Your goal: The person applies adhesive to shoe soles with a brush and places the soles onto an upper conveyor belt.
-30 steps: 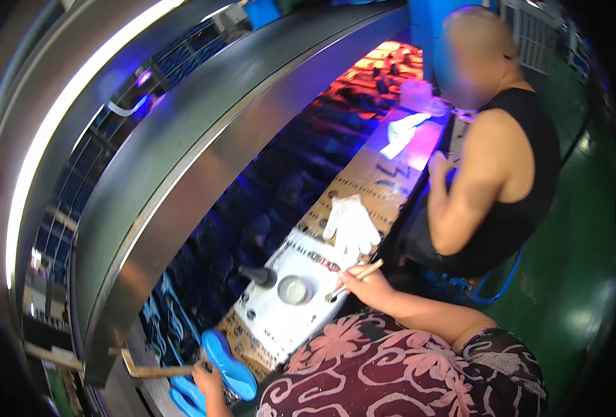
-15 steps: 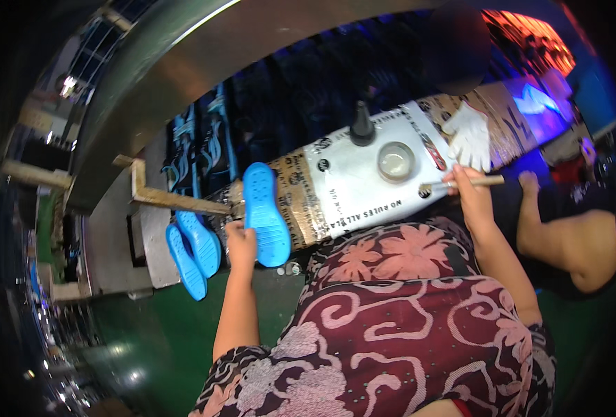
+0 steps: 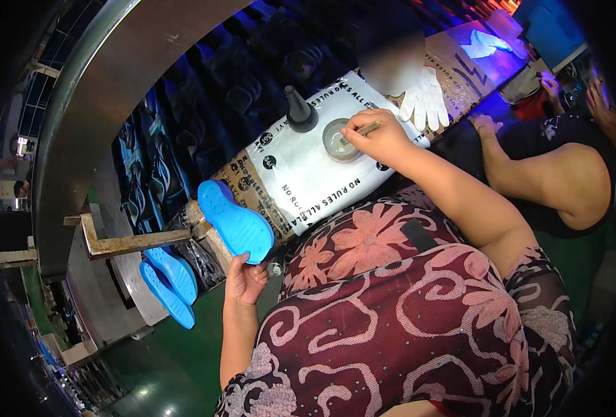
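Note:
My left hand [image 3: 246,281] pinches the near end of a blue shoe sole [image 3: 236,221], which lies over the brown taped cardboard to the left of a white plastic sheet. In my right hand [image 3: 381,137] is a brush [image 3: 369,128] with a wooden handle, its tip down at a round glass bowl [image 3: 335,150] on the white sheet [image 3: 315,187]. The bristles are hidden by the hand and the bowl. Just left of the bowl stands a black nozzle bottle [image 3: 300,115]. Two more blue soles, one nearer [image 3: 166,295] and one behind it [image 3: 176,273], rest at the lower left.
A white glove [image 3: 426,103] lies beyond the sheet on the right. Dark shoes [image 3: 156,170] hang or stand in rows behind the bench. A wooden bracket [image 3: 138,243] juts in from the left below a metal beam [image 3: 78,90]. Another person's arm [image 3: 534,184] is at the right.
My right hand has moved left with the brush, from beside the sheet's right part to the bowl. The left hand has slid from the sole's side to its near end, and the sole is turned.

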Tool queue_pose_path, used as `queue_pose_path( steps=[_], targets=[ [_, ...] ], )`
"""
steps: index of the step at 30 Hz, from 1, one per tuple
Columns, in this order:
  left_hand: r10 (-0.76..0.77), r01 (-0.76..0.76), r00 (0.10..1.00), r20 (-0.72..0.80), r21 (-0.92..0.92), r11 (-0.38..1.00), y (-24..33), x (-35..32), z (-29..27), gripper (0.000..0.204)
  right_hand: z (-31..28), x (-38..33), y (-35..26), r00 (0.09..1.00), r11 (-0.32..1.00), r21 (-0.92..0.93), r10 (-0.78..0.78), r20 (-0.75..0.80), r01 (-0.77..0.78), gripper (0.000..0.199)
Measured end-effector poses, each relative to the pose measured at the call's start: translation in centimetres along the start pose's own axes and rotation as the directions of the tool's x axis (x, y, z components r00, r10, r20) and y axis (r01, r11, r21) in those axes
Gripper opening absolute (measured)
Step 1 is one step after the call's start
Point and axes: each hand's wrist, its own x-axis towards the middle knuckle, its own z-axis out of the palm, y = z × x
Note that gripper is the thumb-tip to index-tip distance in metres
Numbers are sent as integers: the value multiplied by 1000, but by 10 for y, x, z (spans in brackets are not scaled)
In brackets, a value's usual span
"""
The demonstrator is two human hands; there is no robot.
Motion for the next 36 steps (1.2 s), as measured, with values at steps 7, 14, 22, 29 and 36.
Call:
queue_pose_path(
  steps=[7, 14, 22, 29, 36],
  targets=[
    [73, -72, 997, -11, 50, 996, 5, 3, 14, 23, -8, -2, -5, 995, 992, 114, 55, -85, -45, 23],
    [472, -450, 881, 11, 322, 833, 1, -2, 60, 32, -5, -13, 2, 984, 985, 54, 169, -54, -166, 29],
    [775, -708, 558, 297, 657, 258, -23, 1, 130, 39, -29, -16, -26, 934, 774, 605, 331, -134, -188, 31],
    [728, -776, 560, 396, 557, 296, -33, 6, 175, 33, -47, -42, -86, 986, 822, 563, 151, -66, -88, 33],
    [739, -821, 473, 480, 546, 170, -41, 11, 180, 24, -34, -44, -99, 914, 893, 211, -366, -173, 398, 22]
  ],
)
